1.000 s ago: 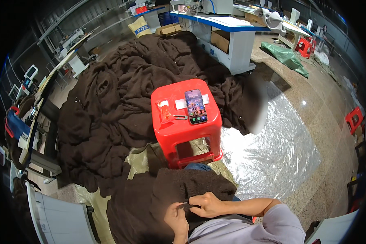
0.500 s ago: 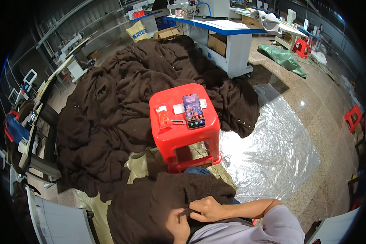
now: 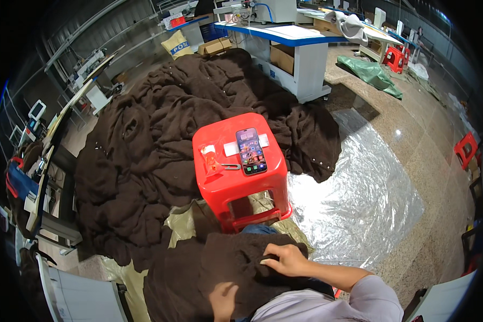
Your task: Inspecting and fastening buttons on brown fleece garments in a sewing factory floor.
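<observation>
Across my lap lies thick dark brown fleecy fabric [image 3: 182, 273]. My left hand [image 3: 223, 301] rests on its near part, thumb and fingers apart, holding nothing I can see. Further right and farther forward, my right hand [image 3: 287, 261] has its fingers curled with the thumb against the cloth, gripping a fold; part of that grip is hidden. Beyond my lap stands a red plastic stool [image 3: 214, 185]. On its top lie a lit smartphone [image 3: 250, 153] over a white slip, a small clear-and-red plastic packet [image 3: 211, 161] and a small pair of green-handled thread snips [image 3: 231, 167].
A large heap of brown fabric [image 3: 161, 123] covers the floor behind and left of the stool. Shiny clear plastic sheeting [image 3: 359, 214] spreads to the right. Blue-edged worktables [image 3: 311, 64] stand at the back, a green sheet [image 3: 371, 76] and red stools [image 3: 394, 60] to their right.
My hands, close together on the cloth before, have parted. The right one has moved forward and right; the left has drawn back toward me and its fingers have opened. The view has shifted slightly.
</observation>
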### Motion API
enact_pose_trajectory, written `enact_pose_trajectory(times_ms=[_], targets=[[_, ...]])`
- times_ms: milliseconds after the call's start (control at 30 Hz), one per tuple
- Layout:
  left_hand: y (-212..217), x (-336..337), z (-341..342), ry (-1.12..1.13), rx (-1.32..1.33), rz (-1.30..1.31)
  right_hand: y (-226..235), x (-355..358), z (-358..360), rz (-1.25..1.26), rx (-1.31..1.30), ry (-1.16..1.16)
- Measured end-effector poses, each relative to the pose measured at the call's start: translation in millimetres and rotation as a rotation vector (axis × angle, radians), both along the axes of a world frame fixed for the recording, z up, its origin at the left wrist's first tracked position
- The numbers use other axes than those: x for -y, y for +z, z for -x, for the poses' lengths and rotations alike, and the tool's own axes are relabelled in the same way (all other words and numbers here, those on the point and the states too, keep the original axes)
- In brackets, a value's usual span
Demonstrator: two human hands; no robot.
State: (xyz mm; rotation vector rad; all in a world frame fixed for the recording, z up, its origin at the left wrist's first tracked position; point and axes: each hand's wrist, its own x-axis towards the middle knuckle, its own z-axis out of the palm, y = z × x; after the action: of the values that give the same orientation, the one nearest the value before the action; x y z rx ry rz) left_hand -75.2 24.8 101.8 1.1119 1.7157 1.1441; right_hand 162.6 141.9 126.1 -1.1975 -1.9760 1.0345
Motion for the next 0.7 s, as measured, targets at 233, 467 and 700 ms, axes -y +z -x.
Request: enact_pose_trajectory(times_ms=[233,467,700], targets=[[55.9,-14.0,-21.2,0.052,0.476,0.007,39.1,-18.3,4.7,0.098,-0.078,0.285],[151.3,-39.8,-54.0,-0.209,0.492,-0.041,88.9,-26.5,-11.7,0.075,-0.633,0.713],[64.8,-79.5,-63.2,-0.131,0.513,0.056,42.6,-44.4,-46.2,0.067,-0.180,0.382]])
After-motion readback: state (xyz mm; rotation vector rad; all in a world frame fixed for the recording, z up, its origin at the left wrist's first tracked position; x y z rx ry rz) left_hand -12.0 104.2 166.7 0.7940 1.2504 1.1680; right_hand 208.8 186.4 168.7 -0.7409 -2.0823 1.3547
